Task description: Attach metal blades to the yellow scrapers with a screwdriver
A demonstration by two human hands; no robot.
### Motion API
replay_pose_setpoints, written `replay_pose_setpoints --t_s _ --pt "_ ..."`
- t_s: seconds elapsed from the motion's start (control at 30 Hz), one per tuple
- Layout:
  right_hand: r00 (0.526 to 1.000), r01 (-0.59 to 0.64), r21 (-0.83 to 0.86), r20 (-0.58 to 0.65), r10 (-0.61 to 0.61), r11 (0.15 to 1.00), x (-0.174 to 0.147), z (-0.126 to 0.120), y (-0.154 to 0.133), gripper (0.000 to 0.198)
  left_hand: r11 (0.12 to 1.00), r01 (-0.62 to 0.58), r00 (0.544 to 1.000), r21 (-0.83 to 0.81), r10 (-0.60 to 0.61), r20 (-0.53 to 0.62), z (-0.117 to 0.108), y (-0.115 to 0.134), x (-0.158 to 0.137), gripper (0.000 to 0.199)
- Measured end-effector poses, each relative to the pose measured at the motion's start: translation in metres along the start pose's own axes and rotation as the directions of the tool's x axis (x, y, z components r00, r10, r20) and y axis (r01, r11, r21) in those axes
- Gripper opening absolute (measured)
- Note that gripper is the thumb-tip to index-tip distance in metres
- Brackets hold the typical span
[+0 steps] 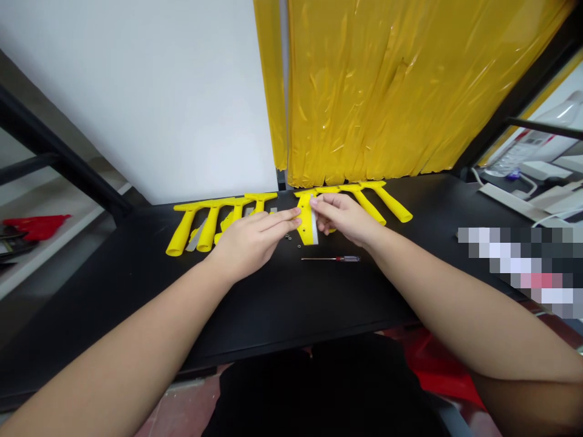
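Between my two hands, above the black table (282,309), is a yellow scraper head (308,229) with small dark holes and a pale strip, perhaps a blade, along its right edge. My left hand (250,240) grips its left side with the fingers closed. From the right, my right hand (339,215) pinches the pale edge near the top. Just below lies a screwdriver (331,259) with a clear handle, its tip to the left. A few tiny metal pieces (288,237), too small to name surely, lie beside the head.
Several yellow scraper handles (182,232) stand along the back left, with flat grey blades (195,238) among them. More handles (392,203) are at the back right. A white panel (150,91) and yellow plastic sheeting (387,85) rise behind. Black frame bars (59,152) flank the table.
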State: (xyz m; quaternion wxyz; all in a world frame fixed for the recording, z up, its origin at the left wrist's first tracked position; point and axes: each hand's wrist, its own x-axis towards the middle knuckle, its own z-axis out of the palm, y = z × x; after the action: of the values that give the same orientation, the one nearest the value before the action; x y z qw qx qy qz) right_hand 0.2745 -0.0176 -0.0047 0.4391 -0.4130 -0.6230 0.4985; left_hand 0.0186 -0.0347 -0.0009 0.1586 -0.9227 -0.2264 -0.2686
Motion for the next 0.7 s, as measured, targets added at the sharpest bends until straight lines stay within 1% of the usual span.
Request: replay_pose_setpoints --t_s 0.07,0.1,0.13,0.2,0.23,0.27,0.3,0.33,0.4,0.43,0.53,0.7 --pt "0.996 0.073 -0.182 -0.043 -0.082 0.981 -0.001 -0.006 -0.002 0.032 0.999 0.049 0.999 0.006 -0.049 -0.012 -0.005 -0.003 -0.001 0.035" --pt "0.991 0.116 -0.306 -0.024 -0.129 0.945 -0.002 -0.008 -0.003 0.026 0.997 0.077 0.997 0.019 -0.077 -0.022 -0.008 -0.006 -0.001 0.034" --pt "0.985 0.168 -0.438 0.033 -0.170 0.883 -0.004 -0.009 -0.003 0.019 0.994 0.106 0.994 0.035 -0.105 -0.034 -0.010 -0.010 -0.003 0.034" --pt "0.955 0.297 -0.650 0.214 -0.207 0.699 -0.007 -0.007 -0.003 0.008 0.986 0.159 0.986 0.058 -0.155 -0.059 -0.015 -0.017 -0.006 0.034" --pt "0.932 0.360 -0.710 0.301 -0.201 0.605 -0.008 -0.004 -0.002 0.008 0.981 0.182 0.982 0.063 -0.177 -0.071 -0.016 -0.021 -0.008 0.034" --pt "0.911 0.409 -0.744 0.367 -0.188 0.528 -0.009 0.001 -0.001 0.012 0.978 0.198 0.978 0.063 -0.193 -0.080 -0.017 -0.024 -0.009 0.034" --pt "0.896 0.441 -0.764 0.407 -0.180 0.472 -0.010 0.007 0.001 0.017 0.976 0.208 0.976 0.060 -0.203 -0.083 -0.018 -0.027 -0.010 0.034" --pt "0.889 0.456 -0.775 0.423 -0.177 0.437 -0.010 0.013 0.003 0.022 0.975 0.212 0.975 0.058 -0.207 -0.083 -0.018 -0.028 -0.011 0.034" --pt "0.882 0.469 -0.784 0.436 -0.178 0.406 -0.009 0.025 0.007 0.032 0.976 0.212 0.975 0.055 -0.208 -0.076 -0.017 -0.029 -0.011 0.035" --pt "0.878 0.478 -0.783 0.442 -0.184 0.398 -0.008 0.030 0.009 0.034 0.976 0.210 0.976 0.053 -0.206 -0.071 -0.016 -0.028 -0.011 0.034" --pt "0.855 0.517 -0.770 0.483 -0.188 0.374 -0.004 0.038 0.013 0.031 0.977 0.207 0.977 0.047 -0.204 -0.063 -0.015 -0.025 -0.009 0.034" --pt "0.814 0.579 -0.731 0.542 -0.206 0.362 0.002 0.040 0.015 0.026 0.977 0.210 0.977 0.034 -0.208 -0.041 -0.014 -0.024 -0.009 0.035"
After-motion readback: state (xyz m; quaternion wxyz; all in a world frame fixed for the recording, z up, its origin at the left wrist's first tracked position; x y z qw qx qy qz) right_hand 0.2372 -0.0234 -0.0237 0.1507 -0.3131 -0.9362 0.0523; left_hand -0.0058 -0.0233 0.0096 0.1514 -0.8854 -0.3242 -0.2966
